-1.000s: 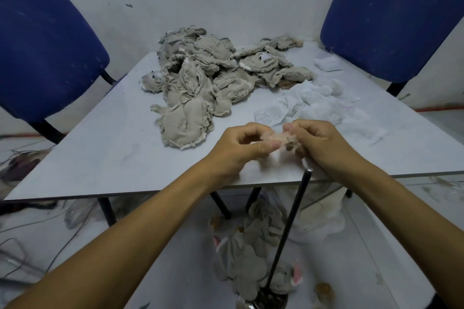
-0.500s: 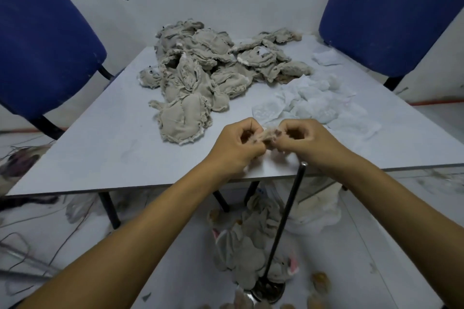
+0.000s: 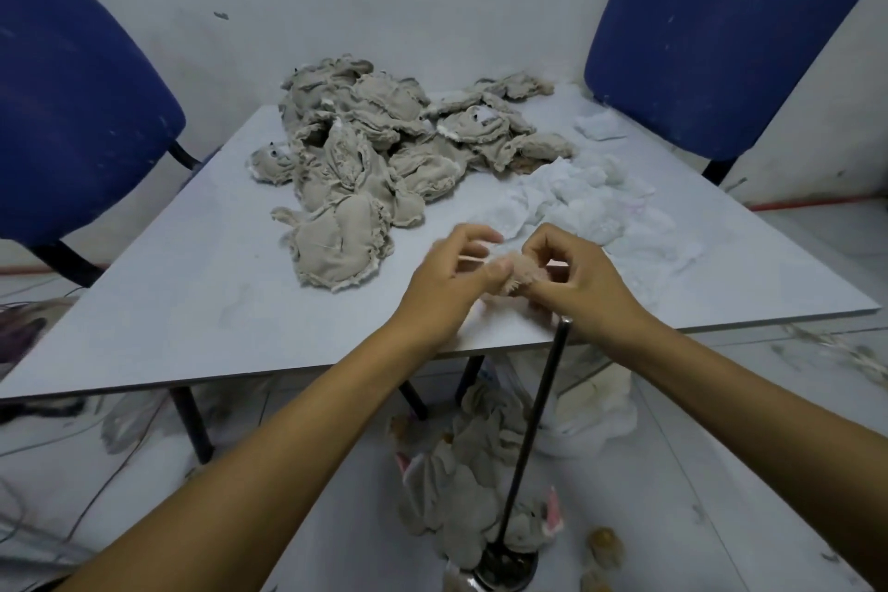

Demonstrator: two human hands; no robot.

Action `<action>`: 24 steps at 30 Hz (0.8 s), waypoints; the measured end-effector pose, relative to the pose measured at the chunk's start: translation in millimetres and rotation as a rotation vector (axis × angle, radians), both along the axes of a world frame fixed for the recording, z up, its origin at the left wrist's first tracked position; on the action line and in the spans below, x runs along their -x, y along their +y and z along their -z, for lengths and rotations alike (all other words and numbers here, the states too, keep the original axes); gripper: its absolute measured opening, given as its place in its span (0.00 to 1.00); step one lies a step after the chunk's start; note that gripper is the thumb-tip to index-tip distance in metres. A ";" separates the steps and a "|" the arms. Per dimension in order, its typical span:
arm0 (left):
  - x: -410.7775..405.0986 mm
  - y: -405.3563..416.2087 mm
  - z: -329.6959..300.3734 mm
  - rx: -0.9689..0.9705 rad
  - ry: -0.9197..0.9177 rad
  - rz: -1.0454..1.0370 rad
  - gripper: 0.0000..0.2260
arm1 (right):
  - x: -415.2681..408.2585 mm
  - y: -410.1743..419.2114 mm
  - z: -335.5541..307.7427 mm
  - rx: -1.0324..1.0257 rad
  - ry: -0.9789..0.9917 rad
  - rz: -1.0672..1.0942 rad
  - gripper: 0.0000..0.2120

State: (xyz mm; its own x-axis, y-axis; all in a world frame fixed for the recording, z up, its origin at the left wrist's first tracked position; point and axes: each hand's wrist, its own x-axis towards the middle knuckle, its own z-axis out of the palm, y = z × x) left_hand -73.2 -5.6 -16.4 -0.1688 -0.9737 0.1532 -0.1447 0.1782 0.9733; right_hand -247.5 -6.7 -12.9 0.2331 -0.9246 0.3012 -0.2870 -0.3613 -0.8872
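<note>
- I see both hands meeting over the near edge of the pale grey bench [image 3: 168, 303], toward its right corner.
- Between them is a small tan fuzzy fabric piece [image 3: 526, 274], held just above the bench top and not resting on it.
- The left hand [image 3: 447, 284] pinches the piece's left end with thumb against curled fingers. Its upper fingers are blurred, so I cannot tell exactly how they lie.
- The right hand [image 3: 586, 276] is curled tightly round the piece's right end, fingertips tucked in.
- A thin black metal rod [image 3: 533, 423] stands up from a round base on the floor, its tip just below the right hand at the bench's near edge.
- I judge the step in hand to be working this small skin open or turning it out.
- The next move probably calls for finding the opening, seating it on the rod tip and pushing down with both pinches kept firm.
- A heap of grey-beige unstuffed plush skins [image 3: 384, 144] lies toward the far edge, with white fluffy fabric pieces [image 3: 586, 202] nearer the right edge.
</note>
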 end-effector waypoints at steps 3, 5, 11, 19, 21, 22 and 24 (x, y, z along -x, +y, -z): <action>3.2 -2.7 2.4 0.003 -0.037 0.037 0.03 | 1.3 0.6 -0.7 -0.008 -0.014 -0.051 0.08; -0.6 -3.7 5.1 0.076 -0.048 -0.045 0.08 | 5.1 -3.2 -2.6 -0.117 -0.147 -0.115 0.12; -18.0 -2.6 -7.9 -0.056 0.035 0.073 0.14 | 0.7 -9.4 2.8 -0.141 -0.091 -0.080 0.14; -60.5 -16.5 -6.4 0.112 -1.007 -0.655 0.24 | -2.7 -11.4 7.2 -0.081 0.054 -0.043 0.14; -69.2 -19.5 -5.4 0.245 -0.876 -0.682 0.22 | -2.2 -8.2 5.8 -0.077 0.104 -0.053 0.09; -71.5 -21.8 -8.2 0.289 -0.703 -0.710 0.21 | -1.9 -7.3 6.1 -0.069 0.136 -0.063 0.08; -69.1 -23.9 -21.6 0.278 -0.356 -0.733 0.19 | -2.4 -6.0 8.4 0.026 0.292 -0.084 0.06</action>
State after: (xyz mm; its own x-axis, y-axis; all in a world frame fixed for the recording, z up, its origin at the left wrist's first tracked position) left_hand -4.1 -29.4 5.3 0.4047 -0.7906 0.4596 -0.6046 0.1457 0.7831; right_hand -245.1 -12.7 -21.3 0.3882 -0.8916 0.2331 -0.4970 -0.4156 -0.7617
